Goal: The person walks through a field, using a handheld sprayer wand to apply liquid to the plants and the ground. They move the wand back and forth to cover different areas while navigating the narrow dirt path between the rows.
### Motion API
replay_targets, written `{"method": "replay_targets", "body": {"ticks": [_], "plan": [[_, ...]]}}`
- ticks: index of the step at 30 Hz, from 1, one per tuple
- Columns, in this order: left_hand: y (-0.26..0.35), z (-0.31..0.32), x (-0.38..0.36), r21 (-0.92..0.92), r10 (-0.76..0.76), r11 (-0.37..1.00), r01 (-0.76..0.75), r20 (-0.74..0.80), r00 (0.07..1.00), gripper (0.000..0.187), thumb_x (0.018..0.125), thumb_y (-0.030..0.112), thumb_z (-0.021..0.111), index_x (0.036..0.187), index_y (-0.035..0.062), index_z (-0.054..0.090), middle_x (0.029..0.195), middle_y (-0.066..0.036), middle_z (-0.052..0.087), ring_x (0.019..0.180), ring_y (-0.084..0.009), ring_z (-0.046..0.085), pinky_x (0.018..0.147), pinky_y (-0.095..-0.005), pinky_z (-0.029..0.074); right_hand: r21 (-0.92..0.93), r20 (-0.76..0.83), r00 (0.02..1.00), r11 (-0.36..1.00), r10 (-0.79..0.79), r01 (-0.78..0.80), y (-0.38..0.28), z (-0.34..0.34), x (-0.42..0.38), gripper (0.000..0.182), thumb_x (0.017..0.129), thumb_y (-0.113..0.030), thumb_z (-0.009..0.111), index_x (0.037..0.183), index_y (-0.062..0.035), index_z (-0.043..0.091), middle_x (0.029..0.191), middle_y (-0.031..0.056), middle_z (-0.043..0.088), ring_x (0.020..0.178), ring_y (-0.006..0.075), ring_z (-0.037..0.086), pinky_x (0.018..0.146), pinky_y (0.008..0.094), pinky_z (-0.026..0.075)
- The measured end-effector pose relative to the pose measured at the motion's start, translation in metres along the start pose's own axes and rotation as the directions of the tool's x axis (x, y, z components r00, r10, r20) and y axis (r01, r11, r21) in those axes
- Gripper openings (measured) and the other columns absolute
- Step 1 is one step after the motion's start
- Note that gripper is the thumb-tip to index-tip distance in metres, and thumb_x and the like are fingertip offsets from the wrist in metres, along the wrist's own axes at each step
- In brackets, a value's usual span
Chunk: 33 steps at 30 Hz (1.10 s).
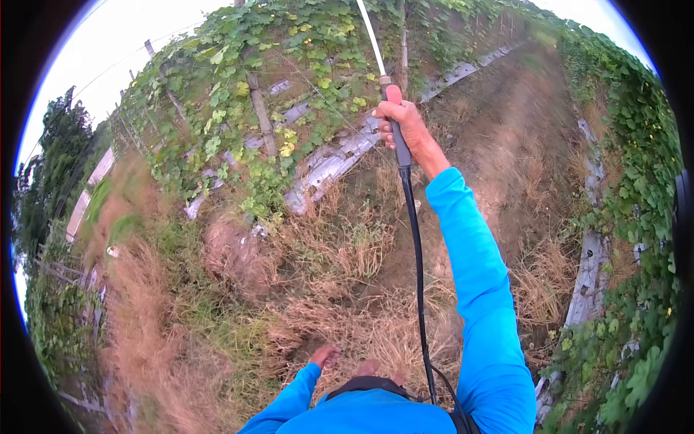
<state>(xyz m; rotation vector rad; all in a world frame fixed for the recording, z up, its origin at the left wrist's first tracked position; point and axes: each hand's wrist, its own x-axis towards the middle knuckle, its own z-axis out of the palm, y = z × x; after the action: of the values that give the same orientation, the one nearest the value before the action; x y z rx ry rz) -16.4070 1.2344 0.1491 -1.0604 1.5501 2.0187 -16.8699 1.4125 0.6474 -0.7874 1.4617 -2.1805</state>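
Observation:
My right hand [406, 124] is raised ahead of me, its fingers wrapped round the dark grip of a spray wand [403, 153]. A red part of the wand shows by the thumb. From the grip a thin pale lance tube [371, 36] points up and forward past the top of the view, so its tip is out of sight. A black hose [418, 267] hangs from the handle down to my waist. Low by my body, my left hand [326, 356] is loosely curled, with nothing visible in it.
Leafy vines [238, 94] climb wooden posts [261, 112] ahead and to the left. Another vine row [640, 188] lines the right. Silvery plastic mulch [336, 165] edges the beds. A dirt path [506, 145] runs between the rows, with dry grass [325, 318] underfoot.

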Motion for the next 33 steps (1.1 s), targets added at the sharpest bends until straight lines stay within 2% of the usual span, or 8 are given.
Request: {"method": "replay_targets", "body": {"ticks": [6, 8, 14, 16, 22, 25, 30, 33], "plan": [[0.025, 0.022, 0.012, 0.071, -0.024, 0.997, 0.024, -0.009, 1.0, 0.038, 0.092, 0.038, 0.051, 0.104, 0.0046, 0.063, 0.087, -0.004, 0.062, 0.069, -0.0124, 0.056, 0.053, -0.0263, 0.043, 0.172, 0.192, 0.976, 0.976, 0.101, -0.134, 0.027, -0.039, -0.024, 0.021, 0.078, -0.02, 0.064, 0.087, -0.0079, 0.049, 0.06, -0.0022, 0.044, 0.044, 0.0065, 0.042, 0.037, 0.0224, 0.035], [0.029, 0.026, 0.017, 0.102, -0.025, 0.995, 0.022, 0.031, 0.999, 0.037, 0.091, 0.038, 0.051, 0.104, 0.006, 0.064, 0.088, -0.003, 0.062, 0.07, -0.0119, 0.056, 0.054, -0.026, 0.043, 0.067, 0.18, 0.983, 0.998, -0.02, 0.008, 0.033, -0.046, -0.033, 0.02, 0.079, -0.02, 0.064, 0.085, -0.008, 0.049, 0.06, -0.002, 0.045, 0.044, 0.0065, 0.042, 0.037, 0.0226, 0.035], [0.034, 0.038, 0.035, 0.182, -0.05, 0.983, 0.025, 0.135, 0.99, 0.036, 0.09, 0.04, 0.051, 0.103, 0.0093, 0.064, 0.09, 0.0, 0.061, 0.071, -0.0114, 0.056, 0.057, -0.0242, 0.041, -0.096, 0.04, 0.999, 0.995, 0.009, -0.005, 0.073, -0.061, -0.09, 0.024, 0.071, -0.018, 0.071, 0.075, -0.0069, 0.05, 0.061, -0.0023, 0.049, 0.048, 0.0085, 0.044, 0.044, 0.0256, 0.036], [0.041, 0.046, 0.04, 0.239, -0.1, 0.969, 0.056, 0.18, 0.978, 0.036, 0.09, 0.041, 0.051, 0.103, 0.0094, 0.064, 0.089, -0.001, 0.062, 0.071, -0.0117, 0.056, 0.058, -0.0241, 0.041, -0.423, -0.1, 0.98, 0.899, -0.175, 0.117, 0.126, -0.072, -0.111, 0.027, 0.069, -0.019, 0.072, 0.071, -0.0044, 0.049, 0.061, -0.001, 0.049, 0.055, 0.0114, 0.044, 0.052, 0.0299, 0.039], [0.051, 0.069, 0.035, 0.325, -0.155, 0.94, 0.099, 0.149, 0.977, 0.038, 0.09, 0.041, 0.051, 0.102, 0.0073, 0.064, 0.086, -0.003, 0.065, 0.07, -0.0143, 0.059, 0.055, -0.0288, 0.048, -0.619, -0.359, 0.925, 0.774, -0.127, -0.135, 0.178, -0.083, -0.255, 0.031, 0.064, -0.019, 0.075, 0.076, -0.0032, 0.05, 0.062, 0.0031, 0.044, 0.059, 0.0131, 0.041, 0.056, 0.0311, 0.039], [0.049, 0.078, 0.041, 0.325, -0.172, 0.938, 0.121, 0.133, 0.976, 0.036, 0.09, 0.039, 0.051, 0.1, 0.0069, 0.064, 0.084, -0.004, 0.064, 0.066, -0.0145, 0.058, 0.052, -0.0302, 0.048, -0.69, -0.527, 0.836, 0.652, -0.155, -0.314, 0.186, -0.103, -0.34, 0.031, 0.066, -0.026, 0.073, 0.076, -0.0019, 0.056, 0.062, 0.0125, 0.054, 0.055, 0.0271, 0.051, 0.057, 0.0377, 0.044], [0.042, 0.092, 0.054, 0.38, -0.223, 0.913, 0.148, 0.16, 0.962, 0.033, 0.089, 0.037, 0.052, 0.097, 0.0077, 0.065, 0.082, -0.004, 0.064, 0.066, -0.015, 0.059, 0.053, -0.0296, 0.046, -0.647, -0.761, 0.59, 0.383, -0.269, -0.659, 0.102, -0.14, -0.422, 0.033, 0.068, -0.031, 0.073, 0.082, -0.0029, 0.062, 0.067, 0.0175, 0.061, 0.061, 0.035, 0.062, 0.06, 0.0397, 0.049], [0.037, 0.106, 0.061, 0.41, -0.246, 0.898, 0.157, 0.173, 0.954, 0.032, 0.089, 0.037, 0.053, 0.095, 0.0083, 0.066, 0.082, -0.004, 0.065, 0.069, -0.0164, 0.061, 0.055, -0.0296, 0.047, -0.616, -0.783, 0.51, 0.33, -0.356, -0.715, 0.076, -0.192, -0.452, 0.035, 0.067, -0.03, 0.073, 0.086, -0.0027, 0.064, 0.067, 0.0178, 0.061, 0.062, 0.0345, 0.062, 0.06, 0.0393, 0.049]]}}
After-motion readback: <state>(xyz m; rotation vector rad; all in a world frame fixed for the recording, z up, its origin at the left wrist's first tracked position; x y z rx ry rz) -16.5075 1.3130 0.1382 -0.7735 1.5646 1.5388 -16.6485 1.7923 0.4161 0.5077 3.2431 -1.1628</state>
